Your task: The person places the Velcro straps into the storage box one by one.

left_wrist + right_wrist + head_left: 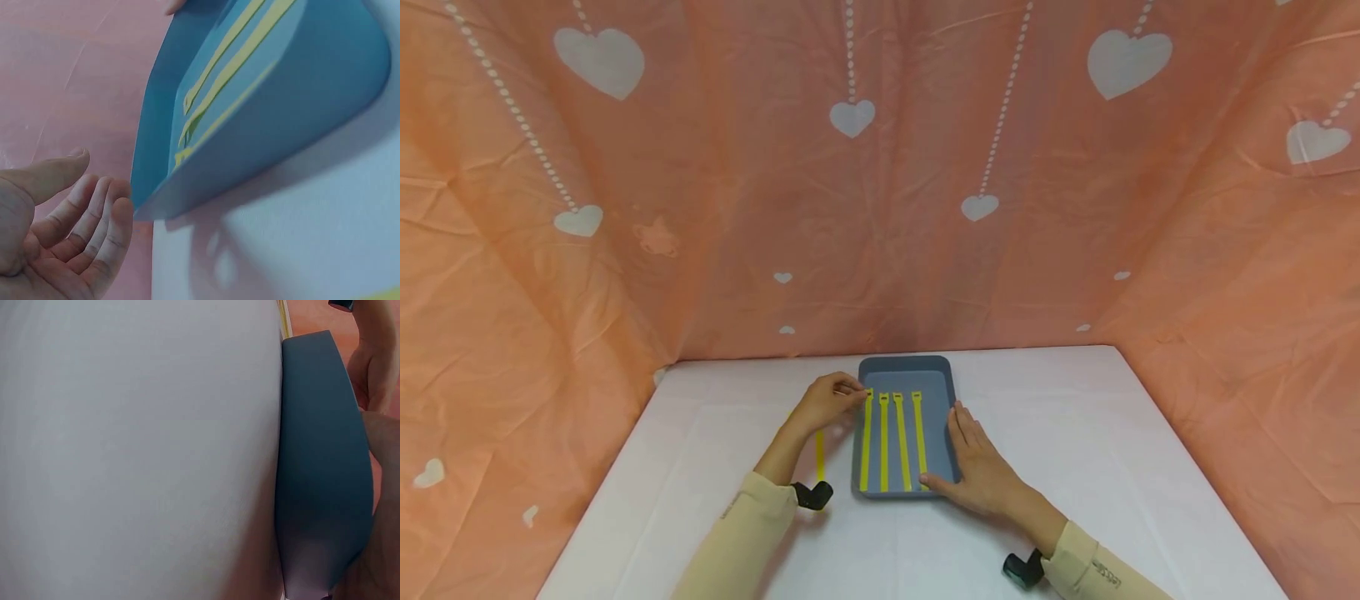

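Observation:
A blue-grey rectangular tray lies on the table with several yellow hook-and-loop cable ties side by side in it, slotted heads toward the far end. At the tray's far left rim is my left hand. Its fingers bend loosely with nothing between them in the left wrist view, just outside the tray wall. My right hand rests at the tray's near right corner, fingers stretched along the right side. Its thumb reaches over the rim to the lower end of the rightmost tie.
Another yellow tie lies on the white table left of the tray, partly hidden under my left forearm. Behind and beside the table hangs a pink curtain with white hearts. Each wrist carries a small black camera.

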`<state>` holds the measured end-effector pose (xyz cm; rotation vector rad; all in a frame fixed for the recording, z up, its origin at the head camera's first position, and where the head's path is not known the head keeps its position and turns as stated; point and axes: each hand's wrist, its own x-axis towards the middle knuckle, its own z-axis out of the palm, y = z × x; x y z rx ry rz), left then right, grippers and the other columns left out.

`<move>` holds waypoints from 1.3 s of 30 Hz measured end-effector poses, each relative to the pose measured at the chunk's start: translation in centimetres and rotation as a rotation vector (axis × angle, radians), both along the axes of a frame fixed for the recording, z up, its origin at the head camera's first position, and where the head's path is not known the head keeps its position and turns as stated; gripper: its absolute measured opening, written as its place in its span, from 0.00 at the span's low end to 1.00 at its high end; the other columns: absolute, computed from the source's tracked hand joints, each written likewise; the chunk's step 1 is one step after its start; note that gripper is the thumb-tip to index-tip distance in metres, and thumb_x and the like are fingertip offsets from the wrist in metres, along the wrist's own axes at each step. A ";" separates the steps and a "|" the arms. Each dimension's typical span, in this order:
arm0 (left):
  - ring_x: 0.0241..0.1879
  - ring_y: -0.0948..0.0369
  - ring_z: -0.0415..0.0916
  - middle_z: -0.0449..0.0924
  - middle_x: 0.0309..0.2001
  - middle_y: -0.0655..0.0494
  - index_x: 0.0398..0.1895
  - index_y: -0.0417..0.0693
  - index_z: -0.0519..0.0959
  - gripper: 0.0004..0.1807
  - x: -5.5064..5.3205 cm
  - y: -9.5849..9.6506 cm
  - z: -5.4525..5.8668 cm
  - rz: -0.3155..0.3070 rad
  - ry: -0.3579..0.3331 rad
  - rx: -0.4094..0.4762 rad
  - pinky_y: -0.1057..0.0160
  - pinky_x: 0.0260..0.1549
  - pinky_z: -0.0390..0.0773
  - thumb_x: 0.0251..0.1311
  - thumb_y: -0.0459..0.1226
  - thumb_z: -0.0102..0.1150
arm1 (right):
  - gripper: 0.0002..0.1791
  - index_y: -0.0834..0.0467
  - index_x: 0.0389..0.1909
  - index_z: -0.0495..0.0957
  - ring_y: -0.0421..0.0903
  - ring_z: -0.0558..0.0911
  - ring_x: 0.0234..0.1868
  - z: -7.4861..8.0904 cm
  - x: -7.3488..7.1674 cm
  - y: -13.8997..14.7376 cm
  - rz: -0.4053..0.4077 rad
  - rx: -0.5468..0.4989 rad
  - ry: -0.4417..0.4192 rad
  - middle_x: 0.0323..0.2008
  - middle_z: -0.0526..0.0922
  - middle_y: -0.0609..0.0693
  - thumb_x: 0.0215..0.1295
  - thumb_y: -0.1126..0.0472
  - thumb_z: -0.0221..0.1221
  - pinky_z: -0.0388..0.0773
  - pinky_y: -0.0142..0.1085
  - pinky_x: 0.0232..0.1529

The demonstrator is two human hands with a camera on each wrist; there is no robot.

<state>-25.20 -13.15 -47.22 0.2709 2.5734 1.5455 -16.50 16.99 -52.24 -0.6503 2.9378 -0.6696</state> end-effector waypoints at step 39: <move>0.40 0.51 0.86 0.86 0.45 0.33 0.55 0.24 0.80 0.16 1.5 -10.6 -2.0 0.161 -0.080 -0.072 0.58 0.39 0.86 0.74 0.31 0.64 | 0.68 0.73 0.84 0.41 0.62 0.42 0.87 -0.1 0.0 -0.2 0.003 0.008 0.012 0.86 0.38 0.68 0.70 0.24 0.58 0.45 0.53 0.85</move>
